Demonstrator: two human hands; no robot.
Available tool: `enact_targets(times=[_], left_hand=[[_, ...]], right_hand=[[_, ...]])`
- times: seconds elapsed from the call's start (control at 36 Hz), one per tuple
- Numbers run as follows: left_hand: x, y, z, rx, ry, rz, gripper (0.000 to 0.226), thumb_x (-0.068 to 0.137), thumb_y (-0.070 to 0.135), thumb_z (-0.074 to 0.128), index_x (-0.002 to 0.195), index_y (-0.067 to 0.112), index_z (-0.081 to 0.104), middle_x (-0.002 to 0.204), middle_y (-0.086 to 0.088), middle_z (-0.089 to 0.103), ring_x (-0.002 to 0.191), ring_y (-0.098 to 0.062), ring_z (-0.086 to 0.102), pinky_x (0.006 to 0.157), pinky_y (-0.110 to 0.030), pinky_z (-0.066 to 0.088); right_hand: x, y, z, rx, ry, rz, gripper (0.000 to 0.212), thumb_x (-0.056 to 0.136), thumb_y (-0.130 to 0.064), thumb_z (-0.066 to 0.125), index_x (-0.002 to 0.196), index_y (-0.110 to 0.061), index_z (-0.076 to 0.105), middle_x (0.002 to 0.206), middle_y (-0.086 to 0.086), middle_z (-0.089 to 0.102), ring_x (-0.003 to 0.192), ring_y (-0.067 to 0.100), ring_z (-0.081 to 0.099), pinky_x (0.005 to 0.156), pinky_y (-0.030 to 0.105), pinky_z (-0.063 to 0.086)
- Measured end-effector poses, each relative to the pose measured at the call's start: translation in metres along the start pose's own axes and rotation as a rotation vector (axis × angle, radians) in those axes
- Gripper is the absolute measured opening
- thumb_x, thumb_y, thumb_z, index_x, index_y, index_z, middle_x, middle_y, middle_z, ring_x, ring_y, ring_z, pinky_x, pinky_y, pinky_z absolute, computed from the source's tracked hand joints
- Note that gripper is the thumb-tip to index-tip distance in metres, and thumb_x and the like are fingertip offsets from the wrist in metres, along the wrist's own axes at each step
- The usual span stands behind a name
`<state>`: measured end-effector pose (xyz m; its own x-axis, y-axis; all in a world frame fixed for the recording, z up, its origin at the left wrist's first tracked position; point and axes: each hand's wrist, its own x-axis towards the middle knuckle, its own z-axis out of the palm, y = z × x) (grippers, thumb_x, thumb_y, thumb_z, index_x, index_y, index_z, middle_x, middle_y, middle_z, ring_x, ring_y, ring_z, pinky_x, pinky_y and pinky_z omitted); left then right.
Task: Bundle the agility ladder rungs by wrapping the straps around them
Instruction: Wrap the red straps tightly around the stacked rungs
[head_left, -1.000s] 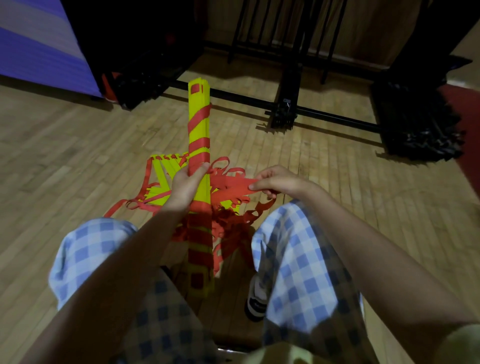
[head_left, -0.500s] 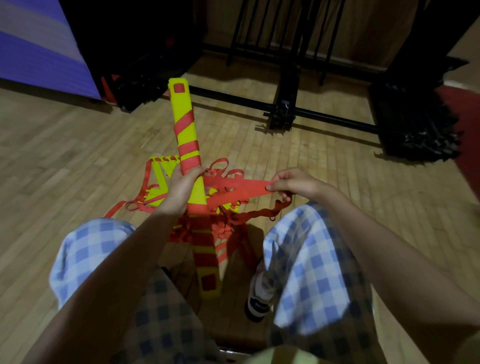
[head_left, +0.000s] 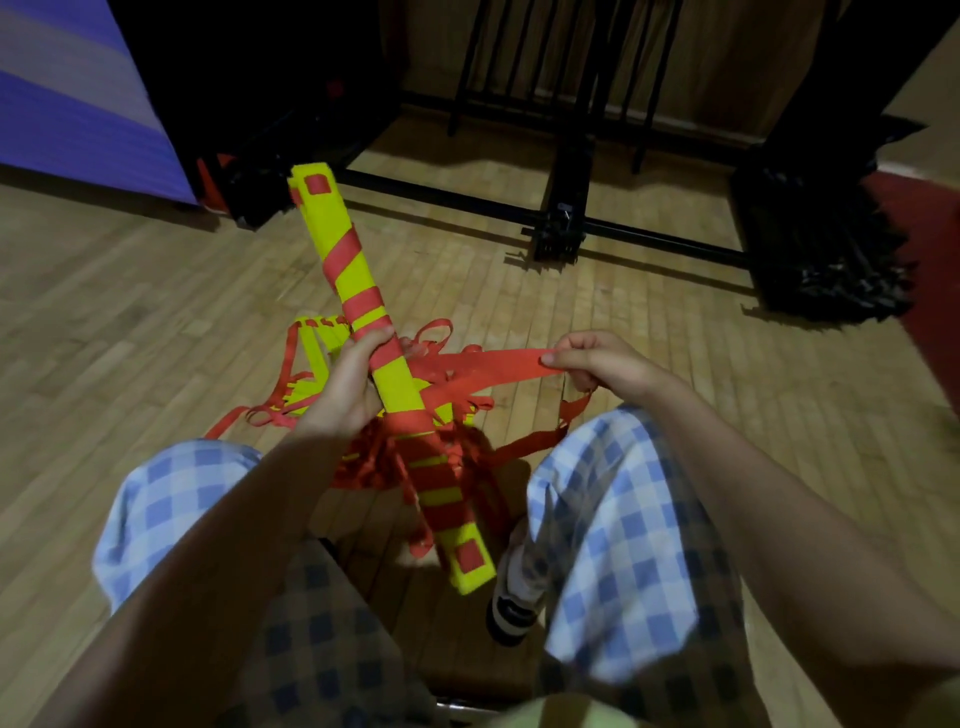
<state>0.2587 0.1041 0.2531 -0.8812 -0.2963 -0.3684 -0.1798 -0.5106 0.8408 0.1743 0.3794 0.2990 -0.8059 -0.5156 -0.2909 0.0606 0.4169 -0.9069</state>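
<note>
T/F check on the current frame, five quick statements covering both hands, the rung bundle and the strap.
1. The left hand grips the yellow rung bundle near its middle. True.
2. The right hand is empty. False: it pinches the red strap, which stretches from the bundle.
3. The bundle lies flat on the wooden floor. False: it is held up, tilted, between the knees.
4. Red strap turns already show on the bundle above and below the left hand. True.
5. All the strap is wound on. False: loose strap loops and some loose rungs lie on the floor behind the bundle.
</note>
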Motion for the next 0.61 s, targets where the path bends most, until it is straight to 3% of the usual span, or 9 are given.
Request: enact_targets(times=[0.08,0.19,0.36,0.44,0.56,0.61], left_hand=[[0.002,-0.001,0.003,0.023,0.010,-0.023,0.049,0.098,0.008,0.046,0.056,0.012,0.072,0.058,0.001,0.066,0.055,-0.010,0.063,0.057,-0.020,0.056],[0.003,-0.001,0.003,0.039,0.097,0.017,0.019,0.095,0.014,0.050,0.079,0.010,0.060,0.054,0.001,0.065,0.049,-0.010,0.061,0.053,-0.021,0.053],[0.009,-0.002,0.001,-0.005,0.048,0.054,0.037,0.097,0.033,0.036,0.081,0.012,0.062,0.061,-0.003,0.066,0.059,-0.020,0.062,0.068,-0.035,0.050],[0.007,-0.002,0.001,0.021,0.035,0.033,0.034,0.100,0.030,0.037,0.085,0.011,0.060,0.059,-0.002,0.067,0.056,-0.016,0.065,0.061,-0.029,0.055],[0.006,-0.004,-0.001,0.064,0.004,0.035,0.026,0.103,0.028,0.044,0.093,0.009,0.060,0.070,-0.005,0.071,0.062,-0.014,0.069,0.071,-0.035,0.056],[0.007,-0.003,-0.004,0.106,0.016,0.050,0.028,0.102,0.027,0.047,0.090,0.008,0.063,0.073,-0.005,0.072,0.063,-0.014,0.069,0.069,-0.032,0.059]], right_hand=[[0.001,-0.004,0.005,0.063,0.003,-0.021,0.013,0.089,-0.014,0.066,0.083,-0.004,0.060,0.050,-0.001,0.041,0.045,0.011,0.036,0.047,0.020,0.031],[0.002,-0.010,0.013,0.121,-0.009,-0.016,0.014,0.090,-0.014,0.065,0.081,-0.007,0.058,0.048,-0.004,0.042,0.043,0.010,0.039,0.048,0.018,0.034],[0.006,-0.017,0.028,0.189,-0.037,-0.021,0.014,0.090,-0.009,0.065,0.078,-0.006,0.059,0.046,-0.003,0.040,0.042,0.011,0.041,0.047,0.017,0.036],[0.011,-0.019,0.034,0.219,-0.045,-0.017,0.017,0.090,-0.009,0.065,0.074,-0.008,0.058,0.044,-0.004,0.040,0.040,0.010,0.040,0.045,0.017,0.035],[0.015,-0.020,0.038,0.236,-0.062,-0.017,0.019,0.091,-0.009,0.063,0.073,-0.009,0.056,0.044,-0.006,0.039,0.040,0.008,0.038,0.047,0.019,0.032],[0.017,-0.021,0.040,0.242,-0.073,-0.019,0.020,0.092,-0.010,0.062,0.073,-0.010,0.055,0.044,-0.006,0.039,0.040,0.008,0.037,0.048,0.020,0.031]])
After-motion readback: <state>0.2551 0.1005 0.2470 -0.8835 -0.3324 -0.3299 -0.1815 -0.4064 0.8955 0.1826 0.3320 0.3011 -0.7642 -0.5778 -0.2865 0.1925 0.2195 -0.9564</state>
